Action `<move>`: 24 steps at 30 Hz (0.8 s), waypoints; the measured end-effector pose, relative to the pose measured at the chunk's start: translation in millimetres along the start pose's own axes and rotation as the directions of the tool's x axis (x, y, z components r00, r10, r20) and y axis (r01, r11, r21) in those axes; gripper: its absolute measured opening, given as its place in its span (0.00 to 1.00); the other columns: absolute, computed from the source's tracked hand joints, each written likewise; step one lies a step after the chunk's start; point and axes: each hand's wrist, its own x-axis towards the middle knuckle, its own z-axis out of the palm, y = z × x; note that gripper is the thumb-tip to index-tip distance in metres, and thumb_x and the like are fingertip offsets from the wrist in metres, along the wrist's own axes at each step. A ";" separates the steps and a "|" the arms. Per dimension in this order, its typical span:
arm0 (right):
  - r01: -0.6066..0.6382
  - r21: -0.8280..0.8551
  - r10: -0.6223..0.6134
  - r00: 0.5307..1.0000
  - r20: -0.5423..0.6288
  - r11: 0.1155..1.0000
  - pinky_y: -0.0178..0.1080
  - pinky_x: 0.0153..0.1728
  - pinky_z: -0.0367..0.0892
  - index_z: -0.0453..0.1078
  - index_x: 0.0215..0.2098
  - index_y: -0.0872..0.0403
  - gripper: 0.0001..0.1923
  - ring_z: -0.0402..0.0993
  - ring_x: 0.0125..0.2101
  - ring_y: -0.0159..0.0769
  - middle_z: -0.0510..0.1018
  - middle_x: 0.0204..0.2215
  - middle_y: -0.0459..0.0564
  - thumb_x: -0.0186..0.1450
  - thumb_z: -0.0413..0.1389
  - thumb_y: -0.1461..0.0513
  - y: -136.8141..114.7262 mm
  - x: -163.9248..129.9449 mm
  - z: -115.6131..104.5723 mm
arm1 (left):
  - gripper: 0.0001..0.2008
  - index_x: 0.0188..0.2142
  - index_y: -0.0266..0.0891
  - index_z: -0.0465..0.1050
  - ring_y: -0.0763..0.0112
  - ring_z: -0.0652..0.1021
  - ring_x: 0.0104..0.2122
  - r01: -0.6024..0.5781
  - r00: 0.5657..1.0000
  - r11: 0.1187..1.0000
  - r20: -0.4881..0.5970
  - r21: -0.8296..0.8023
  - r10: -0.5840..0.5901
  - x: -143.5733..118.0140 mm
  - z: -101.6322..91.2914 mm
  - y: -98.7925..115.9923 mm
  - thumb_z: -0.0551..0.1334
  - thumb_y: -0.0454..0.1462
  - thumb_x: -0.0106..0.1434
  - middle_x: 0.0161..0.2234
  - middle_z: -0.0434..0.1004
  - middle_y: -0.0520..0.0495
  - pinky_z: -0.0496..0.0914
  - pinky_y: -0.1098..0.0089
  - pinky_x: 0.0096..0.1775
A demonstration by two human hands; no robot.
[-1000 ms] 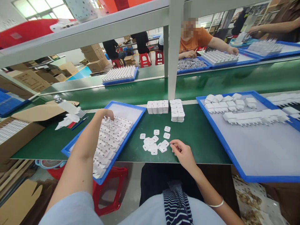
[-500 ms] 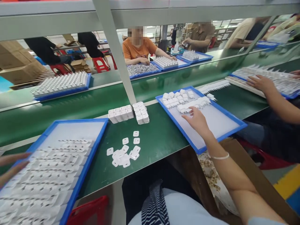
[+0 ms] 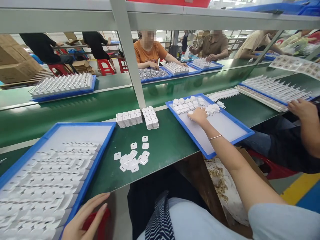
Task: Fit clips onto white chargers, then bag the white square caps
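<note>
My right hand [image 3: 198, 116] reaches into the right blue-rimmed tray [image 3: 226, 128]. Its fingers close on a white charger plug at the left end of the front row, and they hide most of it. More white charger plugs [image 3: 184, 108] stand in rows just behind. My left hand [image 3: 86, 218] is held out over the bench's front edge, beside the left blue-rimmed tray [image 3: 82, 128]. Its thumb and fingers are apart, with nothing between them. Rows of white charger housings [image 3: 53, 178] fill most of that tray.
Between the trays, loose white square covers [image 3: 128, 163] lie on the green bench [image 3: 165, 146], with stacked covers [image 3: 128, 118] behind them. A metal post [image 3: 133, 66] rises at the back. To the right, a co-worker's hand [image 3: 302, 108] touches another tray [image 3: 272, 90].
My left hand has come from the left tray's far side to its near right corner. My right hand has moved left and closed at the plug row. The co-worker's hand has moved nearer the front.
</note>
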 end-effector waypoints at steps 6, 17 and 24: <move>0.060 0.048 -0.059 0.998 -0.025 0.997 0.53 0.55 0.57 0.57 0.58 0.65 0.35 0.58 0.57 0.61 0.60 0.58 0.72 0.57 0.60 0.57 6.4 -10.9 2.8 | 0.12 0.38 0.58 0.80 0.53 0.81 0.45 -0.100 0.995 0.992 -0.035 -0.079 0.098 7.6 16.8 5.8 0.62 0.52 0.58 0.43 0.82 0.52 0.80 0.60 0.43; 0.163 0.171 -0.168 0.986 0.013 0.972 0.48 0.54 0.57 0.56 0.56 0.65 0.35 0.64 0.54 0.57 0.68 0.52 0.70 0.55 0.60 0.59 16.3 -23.4 -5.2 | 0.10 0.39 0.50 0.79 0.60 0.78 0.47 -0.145 0.958 0.929 0.186 -0.341 0.218 22.9 64.3 53.0 0.60 0.47 0.65 0.45 0.80 0.49 0.73 0.63 0.51; 0.365 0.345 -0.377 0.925 -0.033 0.865 0.42 0.50 0.66 0.60 0.56 0.59 0.34 0.70 0.50 0.47 0.72 0.52 0.60 0.55 0.63 0.54 11.4 -100.1 -37.8 | 0.17 0.48 0.46 0.75 0.59 0.75 0.54 0.001 0.963 0.825 0.222 -0.566 0.151 38.5 115.6 95.8 0.63 0.48 0.62 0.52 0.77 0.45 0.67 0.60 0.59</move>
